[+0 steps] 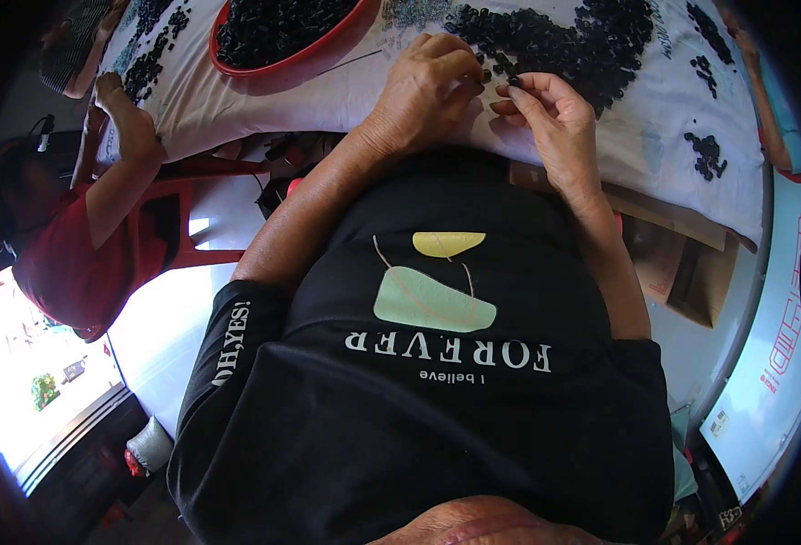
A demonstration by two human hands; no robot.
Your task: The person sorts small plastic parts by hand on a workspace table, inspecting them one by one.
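Note:
Both my hands are close together over the near edge of a white cloth-covered table (319,113). My right hand (559,118) pinches a small black piece (514,82) between thumb and forefinger, its other fingers curled. Just to its left, my left hand (430,82) is closed, the back of the hand toward me; whatever its fingertips hold is hidden. Right behind the hands spreads a large heap of small, shiny black pieces (591,54), plastic-looking and too small to name. Beside it at the back lies a patch of small clear or greyish bits (414,13).
A red basin (223,64) full of black pieces stands back left, a thin rod (351,62) beside it. Smaller piles (707,156) lie on the right. A person in red (83,245) sits left by a red plastic chair (182,204); other people's arms reach in. A cardboard box (682,263) sits under the table.

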